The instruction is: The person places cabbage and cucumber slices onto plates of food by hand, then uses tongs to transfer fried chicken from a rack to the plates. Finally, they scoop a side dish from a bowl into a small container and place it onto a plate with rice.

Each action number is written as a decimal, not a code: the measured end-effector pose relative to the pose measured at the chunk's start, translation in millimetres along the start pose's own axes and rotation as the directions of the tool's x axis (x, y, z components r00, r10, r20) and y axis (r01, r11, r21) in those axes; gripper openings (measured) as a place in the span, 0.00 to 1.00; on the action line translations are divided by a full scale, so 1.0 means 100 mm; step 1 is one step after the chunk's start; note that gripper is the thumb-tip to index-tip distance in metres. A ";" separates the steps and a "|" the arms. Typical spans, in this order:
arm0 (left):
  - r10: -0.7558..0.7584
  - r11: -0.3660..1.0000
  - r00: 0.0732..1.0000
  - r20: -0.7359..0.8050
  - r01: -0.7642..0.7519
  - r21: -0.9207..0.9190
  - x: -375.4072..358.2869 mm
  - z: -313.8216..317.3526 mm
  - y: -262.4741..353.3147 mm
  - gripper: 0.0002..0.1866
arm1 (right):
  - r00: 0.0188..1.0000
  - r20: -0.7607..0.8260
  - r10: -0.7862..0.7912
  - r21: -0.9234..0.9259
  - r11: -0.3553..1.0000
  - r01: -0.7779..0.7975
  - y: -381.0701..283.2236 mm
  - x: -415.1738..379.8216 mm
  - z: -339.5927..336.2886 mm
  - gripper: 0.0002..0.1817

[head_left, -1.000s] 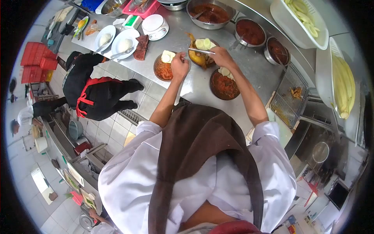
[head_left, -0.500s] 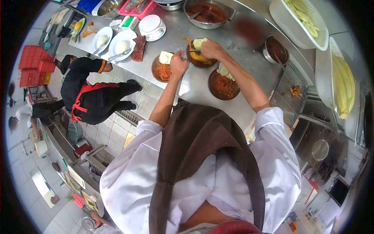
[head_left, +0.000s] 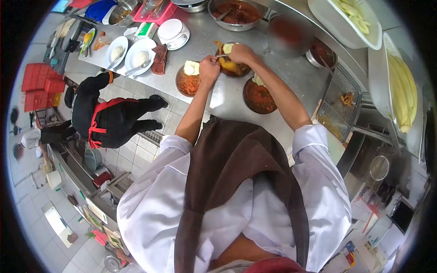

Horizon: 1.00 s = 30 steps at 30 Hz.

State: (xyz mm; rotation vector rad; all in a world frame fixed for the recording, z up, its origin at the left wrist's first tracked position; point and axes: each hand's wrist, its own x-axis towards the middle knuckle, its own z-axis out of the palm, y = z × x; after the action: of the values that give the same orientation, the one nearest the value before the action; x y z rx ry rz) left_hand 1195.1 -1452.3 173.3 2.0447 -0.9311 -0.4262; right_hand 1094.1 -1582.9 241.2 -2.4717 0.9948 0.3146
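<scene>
On the steel counter, my right hand [head_left: 243, 53] is closed over the far side of a dark round dish [head_left: 246, 72], gripping a thin metal utensil [head_left: 223, 55]. That dish holds a golden-yellow fried piece [head_left: 231, 67] and pale green slices [head_left: 227, 48]. My left hand [head_left: 210, 69] is closed at the dish's left rim, near the utensil's tip; what its fingers hold, if anything, is hidden. Just left of it sits a dish of red chopped sauce [head_left: 187, 85] topped with pale yellow-white pieces [head_left: 191, 68]. A third dish with red sauce [head_left: 260, 98] lies below my right forearm.
Two white plates with rice [head_left: 139, 68], a dark red cloth-like piece [head_left: 159, 59] and a white scale [head_left: 173, 34] stand left. Behind are a sauce bowl [head_left: 237, 18] and a blurred pot [head_left: 291, 34]. A wire rack [head_left: 339, 107] is right. A co-worker [head_left: 107, 107] bends at left.
The utensil in my right hand has come left, its tip now by my left fingers. The co-worker has shifted, an arm now reaching toward the counter. The view has tilted slightly.
</scene>
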 end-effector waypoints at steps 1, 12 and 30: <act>0.024 0.999 1.000 -0.015 -0.024 -0.025 0.01 0.00 0.01 0.13 | 1.000 -0.018 0.020 0.034 0.999 -0.019 0.03 -0.09 -0.03 0.17; 0.470 0.835 0.860 0.200 -0.506 0.214 -0.14 0.11 0.18 0.11 | 0.977 -0.116 0.180 0.114 0.979 -0.166 0.62 -0.93 0.13 0.17; 0.330 0.799 0.906 0.265 -0.418 0.432 -0.32 0.27 0.34 0.22 | 0.900 -0.351 0.257 0.258 0.951 -0.171 0.80 -1.45 0.36 0.12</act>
State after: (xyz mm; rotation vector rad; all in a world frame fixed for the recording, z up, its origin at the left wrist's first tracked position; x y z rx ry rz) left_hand 1142.3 -1456.3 183.2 2.1984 -1.6563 -0.1642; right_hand 933.5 -1530.0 237.2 -2.2635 1.3855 -0.2152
